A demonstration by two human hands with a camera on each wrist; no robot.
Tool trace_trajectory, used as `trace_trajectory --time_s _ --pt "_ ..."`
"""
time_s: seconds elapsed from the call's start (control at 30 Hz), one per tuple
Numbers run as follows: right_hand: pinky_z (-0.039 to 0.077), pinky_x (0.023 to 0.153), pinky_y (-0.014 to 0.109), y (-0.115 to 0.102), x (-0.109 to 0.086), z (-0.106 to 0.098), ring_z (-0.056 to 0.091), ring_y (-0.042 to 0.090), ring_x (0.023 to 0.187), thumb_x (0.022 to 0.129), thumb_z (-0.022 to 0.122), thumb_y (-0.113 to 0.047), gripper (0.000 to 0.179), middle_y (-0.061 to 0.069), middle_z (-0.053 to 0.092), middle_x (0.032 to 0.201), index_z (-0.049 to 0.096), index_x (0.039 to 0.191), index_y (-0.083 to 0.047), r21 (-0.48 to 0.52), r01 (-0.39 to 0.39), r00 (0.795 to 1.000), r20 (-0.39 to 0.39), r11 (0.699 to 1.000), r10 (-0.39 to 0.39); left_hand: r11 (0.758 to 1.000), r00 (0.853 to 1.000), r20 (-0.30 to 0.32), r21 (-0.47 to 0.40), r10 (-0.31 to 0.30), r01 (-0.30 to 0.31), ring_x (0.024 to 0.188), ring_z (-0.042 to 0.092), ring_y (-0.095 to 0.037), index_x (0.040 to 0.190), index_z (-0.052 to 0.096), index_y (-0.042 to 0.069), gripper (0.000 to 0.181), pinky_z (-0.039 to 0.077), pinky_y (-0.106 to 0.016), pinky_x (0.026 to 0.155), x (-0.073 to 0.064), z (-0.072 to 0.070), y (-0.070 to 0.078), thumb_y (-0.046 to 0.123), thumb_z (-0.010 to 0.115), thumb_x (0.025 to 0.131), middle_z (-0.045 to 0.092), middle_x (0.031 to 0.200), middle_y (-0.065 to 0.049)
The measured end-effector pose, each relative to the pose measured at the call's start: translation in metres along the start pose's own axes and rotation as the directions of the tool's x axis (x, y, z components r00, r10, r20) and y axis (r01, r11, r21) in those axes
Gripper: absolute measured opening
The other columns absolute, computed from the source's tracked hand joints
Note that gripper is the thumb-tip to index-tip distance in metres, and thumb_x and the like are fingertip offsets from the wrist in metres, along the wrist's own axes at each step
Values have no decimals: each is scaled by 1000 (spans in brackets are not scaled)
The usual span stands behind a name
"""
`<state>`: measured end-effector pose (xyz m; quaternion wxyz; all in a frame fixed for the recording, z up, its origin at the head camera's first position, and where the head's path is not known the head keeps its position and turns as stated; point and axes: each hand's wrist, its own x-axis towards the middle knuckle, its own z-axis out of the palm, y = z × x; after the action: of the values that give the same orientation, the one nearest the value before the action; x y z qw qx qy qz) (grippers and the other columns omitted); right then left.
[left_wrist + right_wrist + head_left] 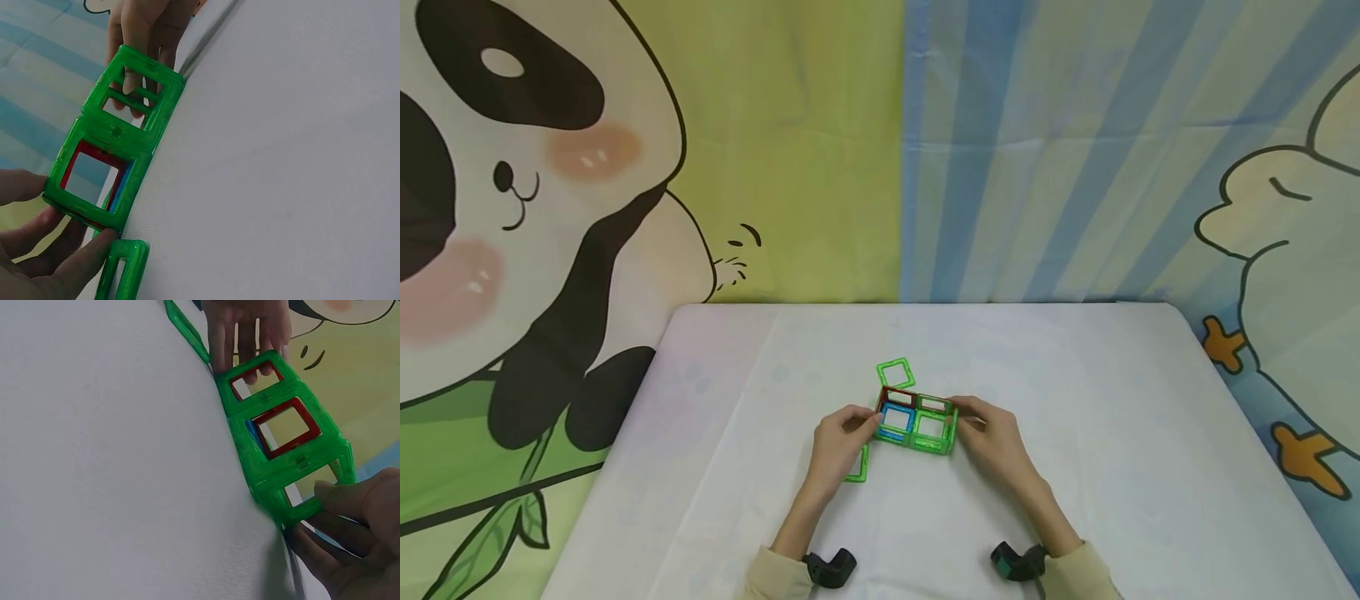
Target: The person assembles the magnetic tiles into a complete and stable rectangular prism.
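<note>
Both hands are on a low box-like structure of magnetic tiles [932, 447], made of see-through green, blue and red square frames. My left hand [837, 446] pinches its left end, thumb and fingers at the green corner in the left wrist view. On the right end, my right hand [996, 440] holds on, its thumb reaching over a green frame [269, 465] in the right wrist view. Behind the structure, a green square tile [910, 372] lies on the table. Another green tile [863, 467] is partly hidden by the left hand.
White cloth covers the table [1075, 375]. A printed curtain [820, 150] with a panda and stripes hangs behind it. Each wrist wears a black device, one at left [833, 570] and one at right [1018, 562].
</note>
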<state>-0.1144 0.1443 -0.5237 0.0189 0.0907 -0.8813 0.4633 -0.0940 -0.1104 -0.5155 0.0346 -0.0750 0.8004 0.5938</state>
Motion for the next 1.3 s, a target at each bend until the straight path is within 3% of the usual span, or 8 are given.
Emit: trace_trajectory --time_s 0.43,0.73,0.83,0.93,1.03,1.1,1.17,1.3 --pt "59 95 48 4 26 -4 72 32 111 94 74 -10 22 11 77 114 77 116 -8 -52 -6 999 47 999 9 1000 1000 2 1 -26 26 96 66 -17 105 75 9 26 55 -28 81 -8 4 -1 33 73 96 74 103 -5" --pt "57 98 49 9 23 -8 72 32 111 97 70 -9 28 13 75 120 73 125 -8 -2 -30 992 119 1000 30 1000 1000 -14 -15 -13 13 89 67 -15 104 75 6 29 53 -31 82 -10 6 0 33 75 94 75 97 -7" --pt "54 103 48 13 21 -16 69 32 118 99 59 -2 38 15 70 131 65 136 -8 39 -4 977 213 999 -4 1000 1000 -25 -24 -9 8 86 67 -14 104 75 5 29 53 -29 80 -13 7 2 32 76 94 75 96 -7" --pt "51 108 45 17 20 -26 62 37 129 97 52 5 53 18 58 147 53 148 -7 143 1 937 346 990 -51 999 999 -31 -29 -16 15 87 67 -14 104 74 4 28 54 -28 78 -15 10 3 31 75 95 75 96 -7" --pt "49 110 40 23 20 -33 49 44 141 94 58 7 67 22 41 160 39 157 -6 270 -37 883 459 962 -95 999 999 -31 -29 -22 21 89 67 -15 104 74 4 28 54 -27 78 -16 12 2 31 75 95 75 97 -8" --pt "48 110 38 25 21 -33 42 47 145 93 67 3 75 22 35 163 34 159 -7 318 -64 861 497 946 -109 999 999 -33 -25 -21 20 91 66 -16 104 74 5 29 55 -27 79 -16 13 1 32 75 95 75 97 -7" --pt "49 110 38 27 21 -31 41 46 146 90 74 -1 81 22 34 164 33 160 -7 325 -70 861 497 943 -107 1000 999 -36 -17 -21 20 92 67 -16 104 75 6 30 55 -27 79 -16 13 0 35 76 94 75 97 -6" --pt "50 109 42 27 21 -25 48 43 142 88 79 -6 79 23 40 160 38 157 -5 278 -59 889 451 959 -76 1000 999 -35 2 -18 18 97 67 -16 105 75 10 31 54 -31 85 -15 11 -3 38 77 93 75 99 -4"
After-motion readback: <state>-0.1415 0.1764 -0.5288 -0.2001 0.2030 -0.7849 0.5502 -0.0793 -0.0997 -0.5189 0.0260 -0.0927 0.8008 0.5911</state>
